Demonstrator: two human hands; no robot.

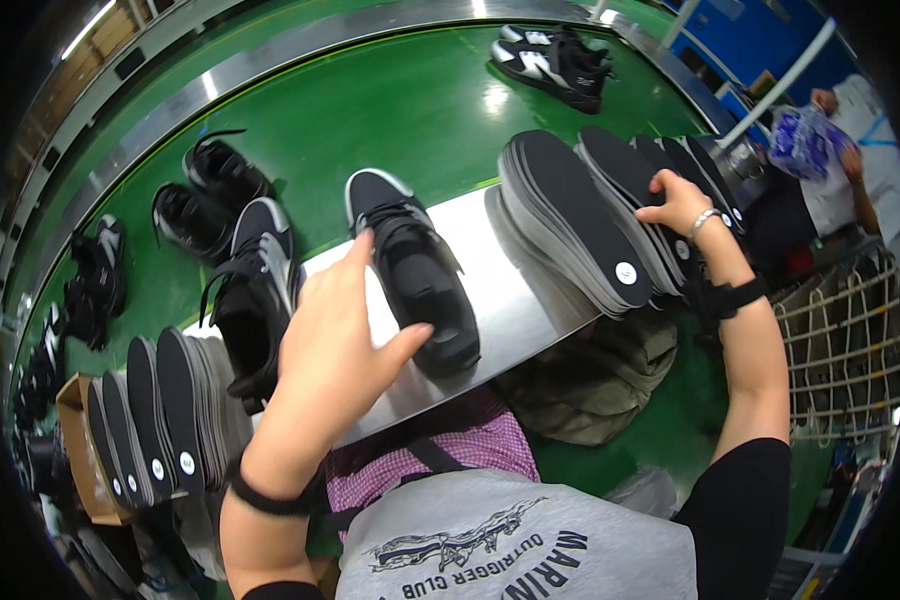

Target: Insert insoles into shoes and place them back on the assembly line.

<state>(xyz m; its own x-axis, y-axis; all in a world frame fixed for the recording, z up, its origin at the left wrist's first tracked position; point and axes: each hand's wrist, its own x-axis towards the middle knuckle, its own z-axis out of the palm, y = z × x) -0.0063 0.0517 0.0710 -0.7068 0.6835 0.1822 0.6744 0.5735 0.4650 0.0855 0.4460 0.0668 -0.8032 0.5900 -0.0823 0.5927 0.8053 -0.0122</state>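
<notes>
Laid lengthwise across a metal plate [495, 265], with toe over the green work surface [400, 115]: one black shoe [418, 285], opening toward the wearer. Along its left side, a left hand [338, 322], open, thumb and fingers spread, thumb tip over the heel end; contact with the shoe not determinable. Partly behind the left hand, a second black-and-grey shoe [262, 255]. Above the insole stacks [625, 180] on the right part of the plate, a right hand [684, 208] with fingers partly curled, thumb and index tip parted, nothing visible between them; contact with an insole not determinable. To the left of the second shoe, further upright insole stacks [182, 405] beside a cardboard box [70, 405]. At the far edge of the green surface, a black-and-white pair of shoes [550, 68]. At far right, a co-worker with a purple-blue pack [802, 140], above a wire basket [840, 345].
</notes>
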